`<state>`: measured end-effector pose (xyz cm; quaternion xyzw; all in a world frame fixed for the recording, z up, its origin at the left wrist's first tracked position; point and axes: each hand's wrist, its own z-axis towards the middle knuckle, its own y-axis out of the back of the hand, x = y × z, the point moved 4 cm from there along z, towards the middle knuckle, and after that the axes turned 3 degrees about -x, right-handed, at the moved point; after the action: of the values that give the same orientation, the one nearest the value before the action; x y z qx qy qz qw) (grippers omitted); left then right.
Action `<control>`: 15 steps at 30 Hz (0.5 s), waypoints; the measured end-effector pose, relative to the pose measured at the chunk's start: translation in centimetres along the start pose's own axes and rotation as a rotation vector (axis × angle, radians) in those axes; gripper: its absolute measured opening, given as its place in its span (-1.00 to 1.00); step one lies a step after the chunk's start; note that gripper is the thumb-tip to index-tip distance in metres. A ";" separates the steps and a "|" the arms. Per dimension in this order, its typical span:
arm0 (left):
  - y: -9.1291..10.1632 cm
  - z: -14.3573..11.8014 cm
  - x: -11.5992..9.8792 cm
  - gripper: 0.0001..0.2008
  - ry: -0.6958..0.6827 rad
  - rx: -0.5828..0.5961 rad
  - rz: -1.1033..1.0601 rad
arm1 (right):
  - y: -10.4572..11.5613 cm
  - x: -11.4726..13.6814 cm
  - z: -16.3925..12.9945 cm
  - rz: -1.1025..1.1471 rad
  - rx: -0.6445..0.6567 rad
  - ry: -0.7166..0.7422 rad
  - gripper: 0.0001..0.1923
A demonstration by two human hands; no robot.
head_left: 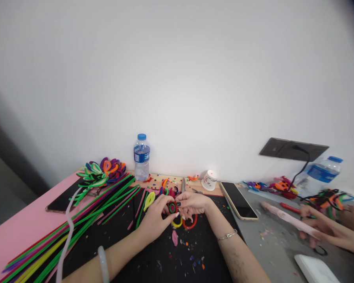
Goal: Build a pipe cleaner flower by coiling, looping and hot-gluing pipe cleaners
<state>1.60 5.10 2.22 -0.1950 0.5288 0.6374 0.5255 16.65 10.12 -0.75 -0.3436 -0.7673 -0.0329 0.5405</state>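
Both hands meet over the black mat (pixel 141 259). Between the fingers of my left hand (pixel 157 212) is a small coiled pipe-cleaner piece (pixel 172 208), dark with green and red rings. The fingers of my right hand (pixel 194 203) pinch the same coil at its right edge. Below my hands show a yellow ring (pixel 177 225) and a red ring (pixel 190 223), partly covered by my fingers; they look like scissor handles. A yellow pipe-cleaner loop (pixel 149 201) lies just left of my left hand, and a pink petal-shaped piece (pixel 175 238) lies below.
Long pipe cleaners (pixel 85 220) spread across the left, beside pipe-cleaner flowers (pixel 103 171). A water bottle (pixel 142 159) and an upturned paper cup (pixel 209 181) stand near the wall. A phone (pixel 238 200) lies right; beyond it, another person's hands (pixel 327 230) work by a pink stick (pixel 289 220).
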 end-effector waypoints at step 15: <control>0.1 0.0 -0.3 -0.79 -0.004 0.007 0.005 | 0.2 -0.2 0.3 -0.014 -0.035 -0.001 -0.68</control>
<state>1.66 5.00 2.52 -0.1906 0.5305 0.6372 0.5256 16.55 10.29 -1.12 -0.3479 -0.7691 -0.0500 0.5338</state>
